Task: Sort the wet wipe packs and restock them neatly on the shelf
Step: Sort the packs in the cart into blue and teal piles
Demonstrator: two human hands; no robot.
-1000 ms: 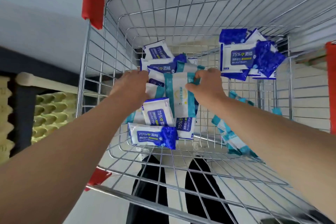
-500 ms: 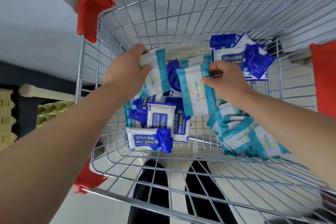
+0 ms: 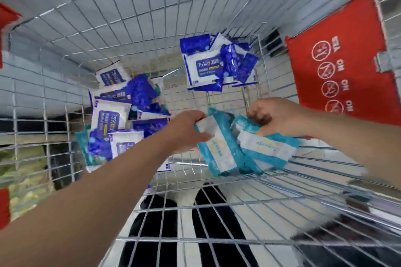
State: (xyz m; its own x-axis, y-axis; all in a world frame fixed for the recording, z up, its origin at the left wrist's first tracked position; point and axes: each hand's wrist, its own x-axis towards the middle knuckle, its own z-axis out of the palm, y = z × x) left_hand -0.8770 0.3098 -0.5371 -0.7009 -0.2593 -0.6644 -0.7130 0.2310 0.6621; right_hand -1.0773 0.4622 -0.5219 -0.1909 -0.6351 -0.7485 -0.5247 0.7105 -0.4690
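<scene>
1 view only: a wide-angle camera on the person's head, facing forward and steeply down into a wire shopping cart point(image 3: 130, 17), whose mesh bows outward toward the frame edges. It sits close, within arm's reach of the load. The forearms run in from the lower left and the right edge, the left hand point(image 3: 186, 130) gripping a teal wipe pack point(image 3: 219, 149) at centre, the right hand point(image 3: 280, 115) gripping the other teal pack point(image 3: 267, 147) just right of it. The person's dark-clad legs point(image 3: 212, 219) show through the mesh at lower centre. A red flap point(image 3: 338, 60) fills the upper right.
</scene>
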